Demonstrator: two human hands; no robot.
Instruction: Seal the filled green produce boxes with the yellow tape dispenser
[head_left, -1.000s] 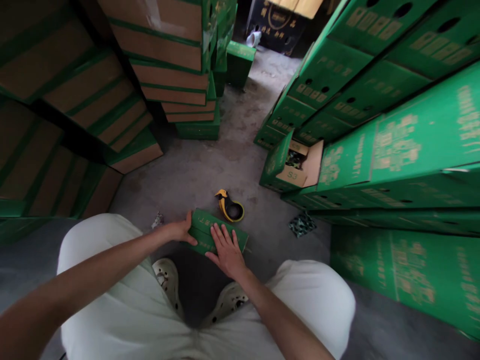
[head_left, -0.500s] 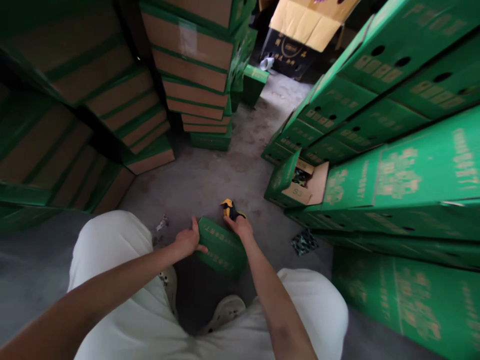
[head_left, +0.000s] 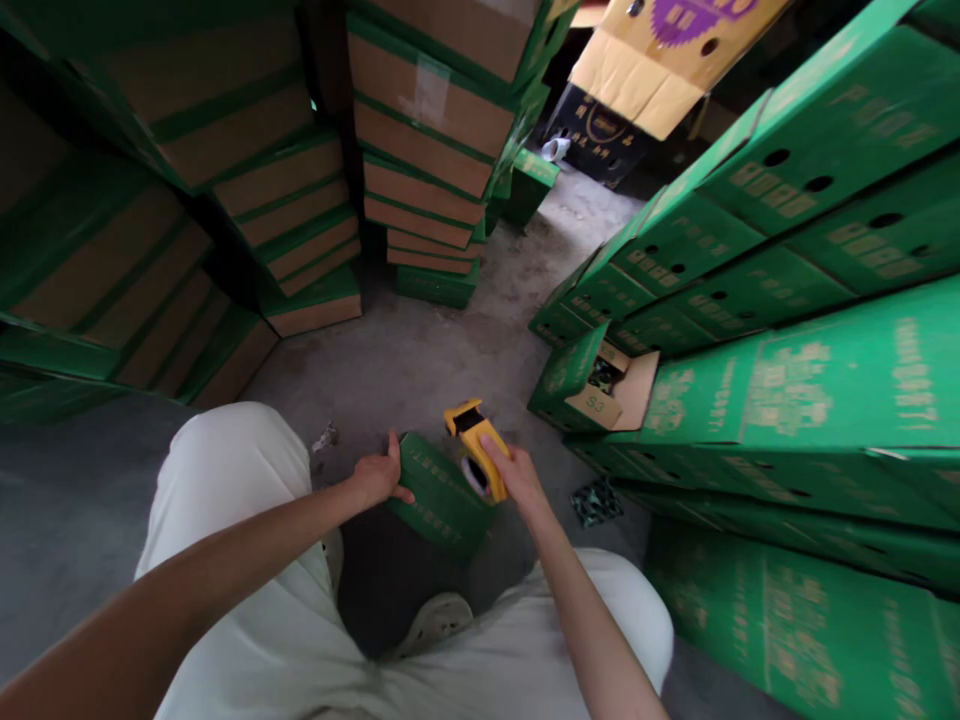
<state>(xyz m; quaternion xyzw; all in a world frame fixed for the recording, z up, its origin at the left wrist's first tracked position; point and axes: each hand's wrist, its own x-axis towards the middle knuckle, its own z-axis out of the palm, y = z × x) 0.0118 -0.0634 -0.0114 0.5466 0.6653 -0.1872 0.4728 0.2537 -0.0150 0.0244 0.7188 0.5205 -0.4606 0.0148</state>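
A small green cardboard box (head_left: 439,495) lies on the concrete floor between my knees. My left hand (head_left: 377,477) grips its left end, fingers curled round the edge. My right hand (head_left: 517,478) is closed on a yellow and black tape dispenser (head_left: 478,447), lifted just above the box's right end. My legs in white trousers and pale clogs fill the bottom of the view.
Tall stacks of green and brown cartons (head_left: 420,150) stand to the left and back. Green cartons (head_left: 780,330) lean in stacks on the right, one small box (head_left: 596,385) open at its end. A crumpled dark scrap (head_left: 595,501) lies on the floor (head_left: 420,360).
My right hand left the top of the green box, reached to the tape dispenser on the floor and lifted it over the box. My left hand stayed on the box's end.
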